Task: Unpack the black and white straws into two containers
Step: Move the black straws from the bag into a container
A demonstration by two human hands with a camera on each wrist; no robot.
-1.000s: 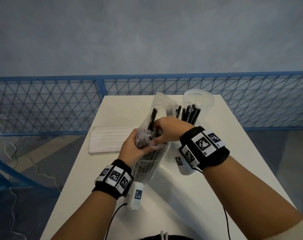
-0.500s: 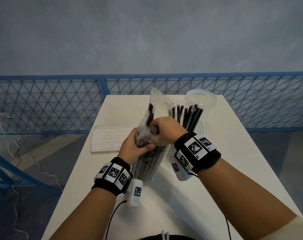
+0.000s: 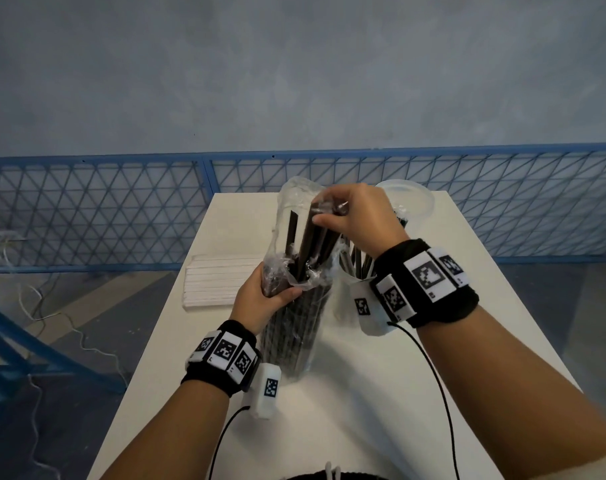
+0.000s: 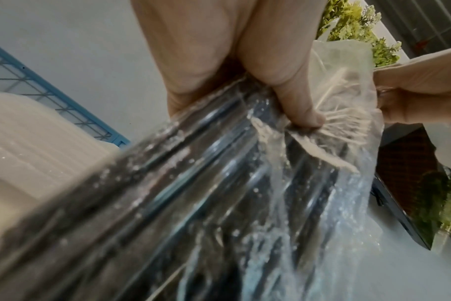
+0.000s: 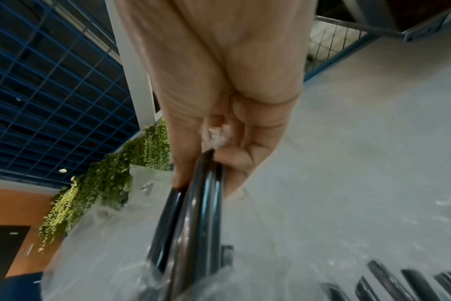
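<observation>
My left hand (image 3: pixel 263 296) grips the plastic bag (image 3: pixel 296 327) of black straws upright on the worktop (image 3: pixel 381 393); my right hand (image 3: pixel 358 223) pinches a few black straws (image 3: pixel 312 240) partly drawn out. I should lift straight up, then drop them into the container (image 3: pixel 358 271) beside my right wrist. White straws (image 3: pixel 218 282) wait past my left hand.

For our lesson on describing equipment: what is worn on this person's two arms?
Each bare forearm carries a black wristband: left wristband, right wristband. Both bear white square tiles printed with black-and-white codes. A white camera block with a thin black cable hangs under each.
</observation>
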